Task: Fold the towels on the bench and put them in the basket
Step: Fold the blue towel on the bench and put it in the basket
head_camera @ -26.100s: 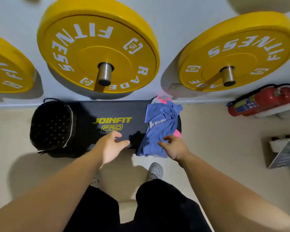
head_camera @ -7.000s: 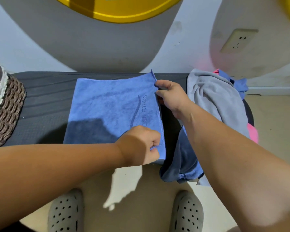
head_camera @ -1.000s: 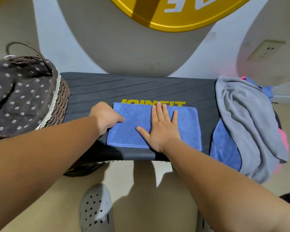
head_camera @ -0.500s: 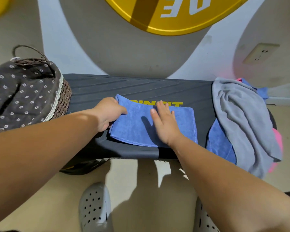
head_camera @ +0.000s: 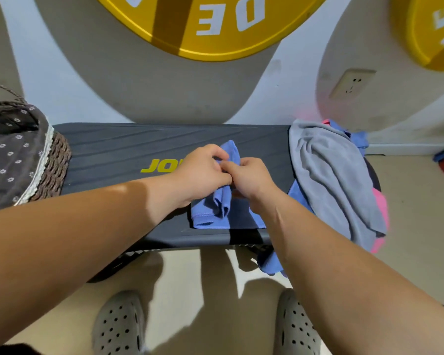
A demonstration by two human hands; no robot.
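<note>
At far left, a woven basket [head_camera: 54, 165] with dotted brown lining, on the dark bench [head_camera: 118, 149] along a pale wall under yellow weight plates [head_camera: 210, 24]. Mid-bench, left hand [head_camera: 200, 172] and right hand [head_camera: 251, 178] touching, fingers of both pinched shut on the blue towel [head_camera: 215, 208], now bunched and lifted rather than pressed flat as a second ago. Further right, a heap of grey, blue and pink towels [head_camera: 328, 170] draped over the bench end. Beige floor and grey clogs [head_camera: 118, 324] nearest.
</note>
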